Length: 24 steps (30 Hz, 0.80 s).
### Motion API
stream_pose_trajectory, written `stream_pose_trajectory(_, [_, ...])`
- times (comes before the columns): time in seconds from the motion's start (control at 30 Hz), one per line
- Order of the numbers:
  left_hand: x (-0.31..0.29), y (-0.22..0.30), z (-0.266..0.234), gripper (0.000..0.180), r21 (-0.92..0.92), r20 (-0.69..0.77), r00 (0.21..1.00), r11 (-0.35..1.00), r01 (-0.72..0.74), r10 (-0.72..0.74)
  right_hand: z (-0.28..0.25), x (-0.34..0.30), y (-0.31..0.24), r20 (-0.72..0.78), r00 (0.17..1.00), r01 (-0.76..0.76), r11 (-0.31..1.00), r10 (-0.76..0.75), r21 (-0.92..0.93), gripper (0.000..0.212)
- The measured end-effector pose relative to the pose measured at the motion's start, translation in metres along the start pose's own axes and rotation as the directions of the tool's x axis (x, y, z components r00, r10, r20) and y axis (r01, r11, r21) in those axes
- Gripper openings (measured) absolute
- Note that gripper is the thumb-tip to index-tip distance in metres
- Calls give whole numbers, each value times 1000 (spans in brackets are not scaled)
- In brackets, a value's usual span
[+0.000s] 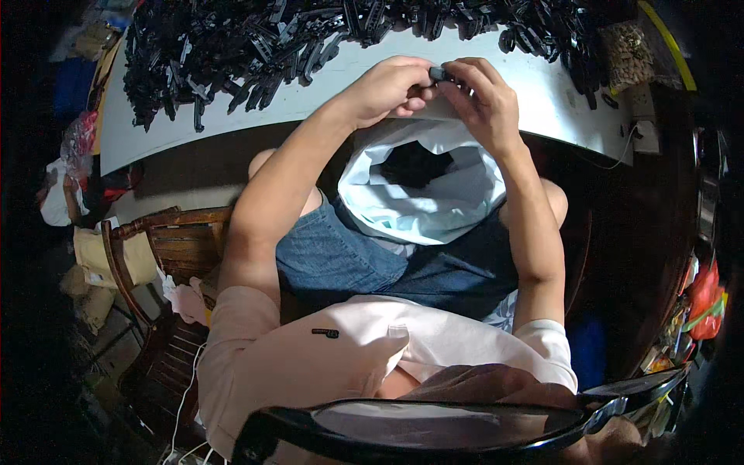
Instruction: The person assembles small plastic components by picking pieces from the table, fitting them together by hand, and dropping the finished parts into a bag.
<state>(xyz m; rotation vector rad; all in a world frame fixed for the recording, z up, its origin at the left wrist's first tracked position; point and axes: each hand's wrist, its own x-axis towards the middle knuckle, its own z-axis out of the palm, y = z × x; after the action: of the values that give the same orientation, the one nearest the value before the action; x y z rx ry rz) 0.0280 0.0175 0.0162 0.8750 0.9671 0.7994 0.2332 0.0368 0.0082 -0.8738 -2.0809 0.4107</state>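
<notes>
Both my hands meet over the near edge of the white table [310, 99], above an open white bag. Pinched between the fingers of my right hand [488, 97] is a small dark plastic part [439, 74]. My left hand [391, 89] is closed, its fingertips against the same part's left end. The fingers hide most of the part, so its full shape cannot be made out. Between my knees stands the white plastic bag [364, 194], its mouth spread wide and its inside dark.
A wide heap of black plastic parts [256, 54] covers the table's far side. At the far right lies a clear bag of tan pieces [626, 58]. A wooden chair [186, 240] stands at my left. Red plastic bags [705, 302] hang at the right.
</notes>
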Motion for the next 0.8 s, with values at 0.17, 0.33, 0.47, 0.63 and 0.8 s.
stream_pose_trajectory(0.17, [-9, 5, -10, 51, 247, 201, 980, 968, -45, -6, 0, -3, -3, 95, 985, 154, 981, -144, -116, 26])
stream_pose_trajectory(0.33, [-2, -7, -7, 43, 457, 121, 984, 873, -171, 129, 5, -6, 0, 108, 982, 169, 976, -155, -140, 30])
stream_pose_trajectory(0.47, [5, -10, -11, 35, 623, 50, 940, 726, -293, 337, 6, -6, 3, 112, 990, 92, 991, -81, -99, 33])
stream_pose_trajectory(0.63, [-4, -12, 3, 27, 651, -9, 941, 716, -252, 339, -23, 7, 43, -51, 987, -154, 987, 152, -39, 36])
stream_pose_trajectory(0.8, [-23, -16, 28, 45, 874, 286, 914, 313, -372, 288, -27, 13, 83, -147, 950, -308, 749, 276, -587, 34])
